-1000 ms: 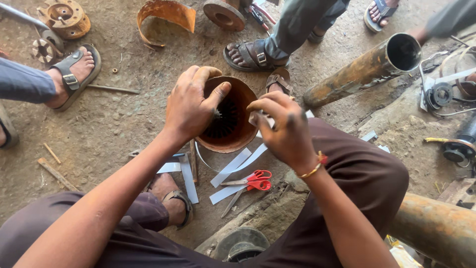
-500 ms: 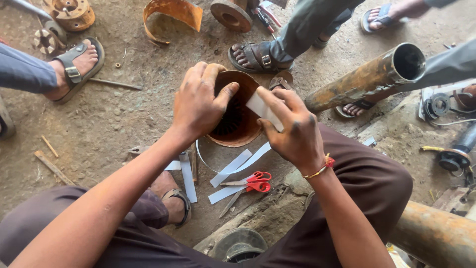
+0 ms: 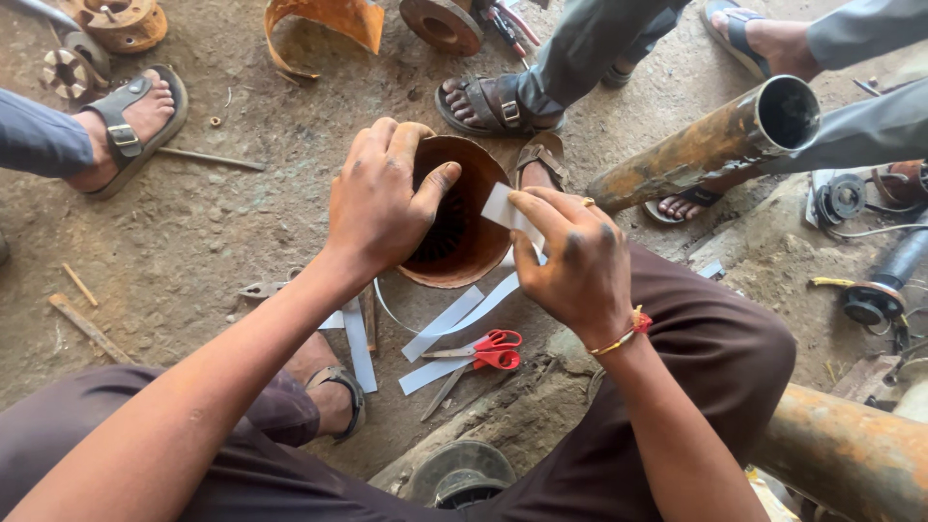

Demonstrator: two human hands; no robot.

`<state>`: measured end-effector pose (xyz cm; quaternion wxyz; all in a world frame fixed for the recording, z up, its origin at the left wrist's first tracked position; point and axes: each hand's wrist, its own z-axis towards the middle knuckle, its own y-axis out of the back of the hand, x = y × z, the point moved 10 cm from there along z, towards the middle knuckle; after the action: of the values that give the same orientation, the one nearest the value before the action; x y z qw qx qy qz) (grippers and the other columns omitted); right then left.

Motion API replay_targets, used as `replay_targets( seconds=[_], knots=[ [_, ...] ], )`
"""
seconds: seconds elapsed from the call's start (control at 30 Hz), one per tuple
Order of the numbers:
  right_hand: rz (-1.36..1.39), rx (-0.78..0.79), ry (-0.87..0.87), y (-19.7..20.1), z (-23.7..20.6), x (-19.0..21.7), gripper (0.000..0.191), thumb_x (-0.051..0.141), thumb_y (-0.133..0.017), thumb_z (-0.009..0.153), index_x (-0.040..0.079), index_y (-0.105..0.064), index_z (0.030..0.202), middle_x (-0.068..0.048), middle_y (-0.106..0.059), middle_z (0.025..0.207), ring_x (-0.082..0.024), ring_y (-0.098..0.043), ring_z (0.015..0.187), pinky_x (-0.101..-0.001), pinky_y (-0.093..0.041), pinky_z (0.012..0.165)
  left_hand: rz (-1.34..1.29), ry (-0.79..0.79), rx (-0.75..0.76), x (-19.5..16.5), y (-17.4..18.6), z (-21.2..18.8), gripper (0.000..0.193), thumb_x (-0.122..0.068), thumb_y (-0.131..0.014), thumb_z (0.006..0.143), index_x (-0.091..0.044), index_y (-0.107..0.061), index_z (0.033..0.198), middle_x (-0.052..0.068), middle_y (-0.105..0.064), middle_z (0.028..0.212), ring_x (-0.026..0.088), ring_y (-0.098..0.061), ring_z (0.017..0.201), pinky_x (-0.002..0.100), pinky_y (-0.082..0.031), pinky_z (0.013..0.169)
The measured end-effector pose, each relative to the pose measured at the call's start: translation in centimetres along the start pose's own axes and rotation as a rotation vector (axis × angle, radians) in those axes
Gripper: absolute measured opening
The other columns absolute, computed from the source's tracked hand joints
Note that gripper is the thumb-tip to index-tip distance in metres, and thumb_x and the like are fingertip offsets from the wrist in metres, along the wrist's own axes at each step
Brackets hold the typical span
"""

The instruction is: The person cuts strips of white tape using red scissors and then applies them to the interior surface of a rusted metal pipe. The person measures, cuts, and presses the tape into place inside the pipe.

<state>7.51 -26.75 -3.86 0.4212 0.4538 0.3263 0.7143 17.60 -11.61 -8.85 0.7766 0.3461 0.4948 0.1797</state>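
A rusty round motor housing (image 3: 471, 253) stands on the dirt ground between my knees, its dark slotted bore facing up. My left hand (image 3: 380, 198) grips its rim, thumb hooked over the inner edge. My right hand (image 3: 572, 261) pinches a small white paper strip (image 3: 505, 209) right at the housing's right rim. More white paper strips (image 3: 452, 323) lie on the ground below the housing, next to red-handled scissors (image 3: 488, 350).
A rusty pipe (image 3: 706, 147) lies at the right, another rusty cylinder (image 3: 851, 454) at bottom right. Other people's sandalled feet (image 3: 126, 130) (image 3: 493, 104) stand around. A curved rusty shell (image 3: 324, 21), flanges (image 3: 116, 19) and motor parts (image 3: 870, 290) lie about.
My right hand has brought the white strip closer to the housing's rim. My left hand has stayed on the rim. The bystanders' feet at the top have shifted a little.
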Motion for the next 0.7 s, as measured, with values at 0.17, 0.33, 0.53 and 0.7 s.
replay_targets(
  seconds=[0.17, 0.33, 0.53, 0.7],
  knots=[
    [-0.052, -0.060, 0.005, 0.2, 0.1, 0.3, 0.038, 0.013, -0.083, 0.076, 0.005, -0.074, 0.112, -0.012, -0.074, 0.112, -0.032, -0.072, 0.094, -0.0416, -0.056, 0.086, 0.009, -0.013, -0.008, -0.2, -0.1, 0.1, 0.038, -0.036, -0.073, 0.093, -0.006, -0.067, 0.116, 0.013, -0.063, 0.113, 0.036, -0.061, 0.110, 0.048, -0.052, 0.087],
    [-0.105, -0.068, -0.030, 0.1, 0.7, 0.4, 0.034, 0.017, -0.087, 0.074, 0.006, -0.073, 0.102, -0.010, -0.074, 0.105, -0.032, -0.071, 0.088, -0.0429, -0.055, 0.079, 0.027, -0.020, -0.017, -0.6, 0.1, 0.2, 0.037, -0.035, -0.073, 0.092, -0.007, -0.066, 0.115, 0.013, -0.063, 0.113, 0.036, -0.061, 0.109, 0.049, -0.052, 0.085],
    [-0.041, -0.101, -0.027, 0.9, 1.0, 0.3, 0.033, 0.013, -0.086, 0.072, 0.007, -0.072, 0.100, -0.010, -0.072, 0.101, -0.034, -0.069, 0.085, -0.0437, -0.054, 0.077, 0.041, -0.004, -0.001, -1.0, 0.2, 0.4, 0.036, -0.035, -0.073, 0.091, -0.008, -0.066, 0.115, 0.013, -0.064, 0.111, 0.036, -0.061, 0.108, 0.049, -0.051, 0.084],
    [0.083, -0.140, -0.008, 2.5, 1.0, -0.8, 0.032, 0.015, -0.086, 0.074, 0.008, -0.072, 0.101, -0.008, -0.072, 0.101, -0.031, -0.070, 0.089, -0.0412, -0.055, 0.081, 0.040, -0.003, -0.007, -1.4, 0.2, 0.7, 0.035, -0.033, -0.072, 0.091, -0.008, -0.067, 0.114, 0.013, -0.064, 0.111, 0.036, -0.060, 0.108, 0.049, -0.051, 0.085]
  ],
)
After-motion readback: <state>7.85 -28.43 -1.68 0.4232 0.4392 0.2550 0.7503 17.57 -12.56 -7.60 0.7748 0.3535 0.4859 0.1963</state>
